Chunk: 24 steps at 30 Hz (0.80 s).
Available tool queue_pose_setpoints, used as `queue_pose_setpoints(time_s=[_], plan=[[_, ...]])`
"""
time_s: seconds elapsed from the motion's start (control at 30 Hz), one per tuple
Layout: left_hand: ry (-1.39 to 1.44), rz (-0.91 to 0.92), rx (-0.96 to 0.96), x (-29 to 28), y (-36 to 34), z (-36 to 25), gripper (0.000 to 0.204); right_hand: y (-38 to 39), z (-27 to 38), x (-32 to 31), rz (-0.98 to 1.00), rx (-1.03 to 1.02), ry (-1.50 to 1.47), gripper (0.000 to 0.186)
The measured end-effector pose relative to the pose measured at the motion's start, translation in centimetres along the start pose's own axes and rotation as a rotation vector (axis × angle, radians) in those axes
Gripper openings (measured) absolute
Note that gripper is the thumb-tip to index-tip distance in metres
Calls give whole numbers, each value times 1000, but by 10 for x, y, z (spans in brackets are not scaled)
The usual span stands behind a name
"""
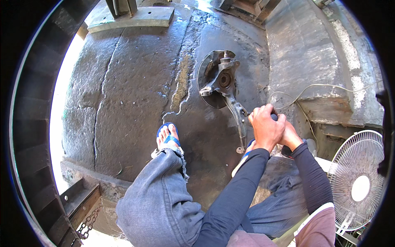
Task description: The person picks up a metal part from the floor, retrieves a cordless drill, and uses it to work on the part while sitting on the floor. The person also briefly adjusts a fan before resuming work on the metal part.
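Observation:
My left hand (pixel 267 127) and my right hand (pixel 290 136) are together in front of my right knee. Their fingers are wrapped round a dark thing with a black rounded end (pixel 274 117); the rest of it is hidden by my hands, so its kind is unclear. Just left of and beyond my hands, a greasy steering knuckle (pixel 231 88) lies on the floor, its long arm pointing back toward my right foot. A round splash shield (pixel 204 74) is fixed behind its hub. My hands appear apart from the knuckle, nearest to the lower end of its arm.
A white fan (pixel 357 181) stands close on my right. A thin pale cable (pixel 325 85) loops across the floor by a raised concrete ledge (pixel 304 49). A metal base plate (pixel 131 18) lies far left. Lower left are a steel frame (pixel 82 189) and a chain (pixel 88 222).

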State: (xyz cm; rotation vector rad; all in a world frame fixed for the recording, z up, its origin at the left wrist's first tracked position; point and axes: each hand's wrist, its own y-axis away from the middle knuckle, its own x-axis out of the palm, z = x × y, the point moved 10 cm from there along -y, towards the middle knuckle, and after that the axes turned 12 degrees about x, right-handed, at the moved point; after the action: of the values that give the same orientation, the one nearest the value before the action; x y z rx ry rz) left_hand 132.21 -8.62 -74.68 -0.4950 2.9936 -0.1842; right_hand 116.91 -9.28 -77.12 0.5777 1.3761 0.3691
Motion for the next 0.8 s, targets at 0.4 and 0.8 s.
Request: queue_pose_setpoints(time_s=[0.4, 0.8], plan=[[-5, -41, 0, -6, 0, 0, 18, 4, 10, -5, -47, -60, 3, 49], [-4, -25, -16, -4, 1, 1, 19, 7, 14, -6, -27, -84, -17, 47]])
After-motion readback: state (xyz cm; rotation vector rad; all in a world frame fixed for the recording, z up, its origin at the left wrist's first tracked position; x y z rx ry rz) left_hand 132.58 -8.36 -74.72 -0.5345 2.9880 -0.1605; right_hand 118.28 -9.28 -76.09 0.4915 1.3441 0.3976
